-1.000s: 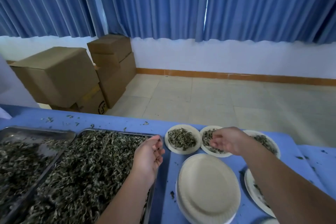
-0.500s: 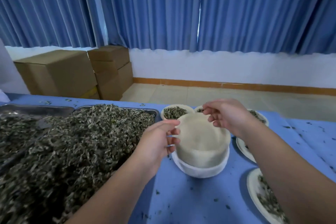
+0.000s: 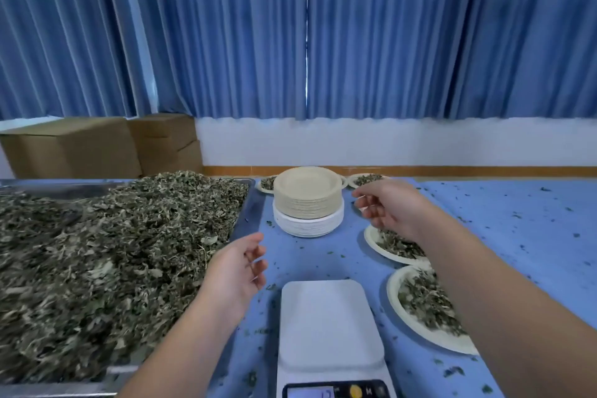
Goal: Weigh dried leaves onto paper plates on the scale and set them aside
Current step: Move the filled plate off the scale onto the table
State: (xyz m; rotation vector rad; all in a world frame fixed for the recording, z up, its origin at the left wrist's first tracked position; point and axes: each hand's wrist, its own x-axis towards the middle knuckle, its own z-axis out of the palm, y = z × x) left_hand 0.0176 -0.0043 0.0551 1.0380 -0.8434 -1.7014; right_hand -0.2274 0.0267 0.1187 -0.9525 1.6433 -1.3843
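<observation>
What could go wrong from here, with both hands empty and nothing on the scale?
1. The right hand and its forearm hang over the round paper plates of dried leaves; lowering the arm could knock portions out.
2. The tall stack of beige and white paper plates looks tightly nested, so two plates might lift together and skew the reading on the white digital scale.

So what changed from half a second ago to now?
Both hands came off the plate stack: the left hand drew back toward the scale, the right hand moved off rightward, both empty. Stack, leaf tray and filled plates stayed put.
</observation>
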